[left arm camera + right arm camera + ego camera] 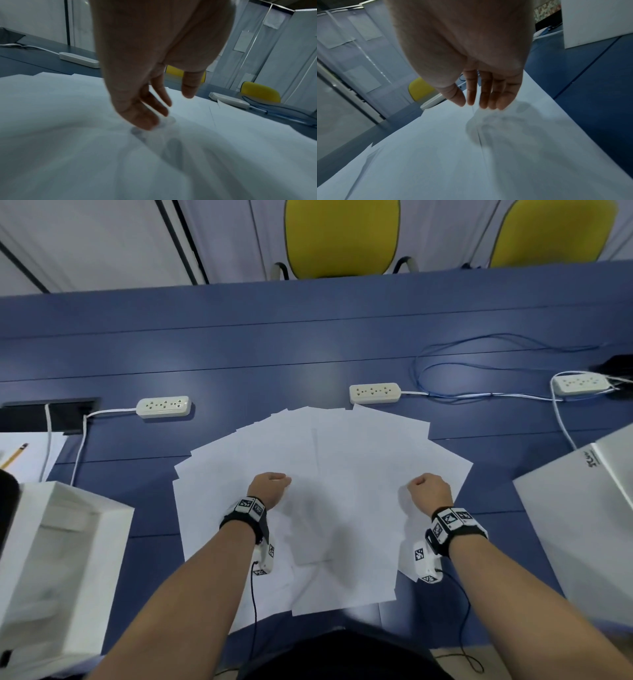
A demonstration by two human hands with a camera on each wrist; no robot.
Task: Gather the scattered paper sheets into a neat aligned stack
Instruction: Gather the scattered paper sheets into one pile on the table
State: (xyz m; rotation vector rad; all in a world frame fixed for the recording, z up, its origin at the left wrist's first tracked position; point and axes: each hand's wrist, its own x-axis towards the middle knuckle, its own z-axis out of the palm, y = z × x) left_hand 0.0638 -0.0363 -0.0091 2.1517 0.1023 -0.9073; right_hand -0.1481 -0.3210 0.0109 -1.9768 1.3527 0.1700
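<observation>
A big blue table [239,354] holds three white plug strips [163,406] [374,393] [582,384] in a row, and a thin blue wire [479,368] loops near the middle one. Two yellow chairs [342,234] [551,231] stand behind the table's far edge. A white box [68,559] sits on the left, a pencil [14,456] lies on a sheet behind it, and another white box [589,522] sits on the right.

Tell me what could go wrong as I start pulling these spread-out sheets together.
The sheets are fanned widely; sweeping inward with only the left hand and right hand near the middle may buckle or crease them. The far edges sit close to a power strip and could snag it. Near edges overhang the table and might slide off.
</observation>
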